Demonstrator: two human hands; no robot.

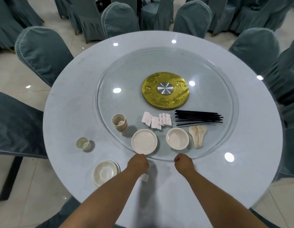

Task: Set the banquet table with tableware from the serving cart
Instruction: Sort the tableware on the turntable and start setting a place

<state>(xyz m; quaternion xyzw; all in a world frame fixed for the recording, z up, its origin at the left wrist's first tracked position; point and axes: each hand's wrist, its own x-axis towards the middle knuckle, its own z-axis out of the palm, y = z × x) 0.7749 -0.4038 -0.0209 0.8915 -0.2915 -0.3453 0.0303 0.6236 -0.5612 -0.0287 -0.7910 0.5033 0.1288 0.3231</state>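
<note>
Both hands sit at six o'clock on the round pale-blue tabletop point(241, 129), at the near rim of the clear glass turntable point(225, 89). We see our left hand point(137, 164) curled into a fist just below the stack of cream round plates point(144, 141), and our right hand point(182, 162) likewise curled; whether either pinches the glass edge we cannot tell. On the turntable, at seven o'clock, stands a stack of beige cups point(119, 122); white folded napkins point(157, 121) lie toward the centre; a cream bowl point(177, 138), cream spoons point(198, 134) and black chopsticks point(199, 118) fill five o'clock. A gold disc with a steel hub point(165, 91) marks the middle. Off the glass, at eight o'clock, a single pale cup point(82, 143) stands, and a cream bowl on a plate point(105, 172) rests at seven. Grey-green covered chairs point(42, 51) ring the tabletop.
</note>
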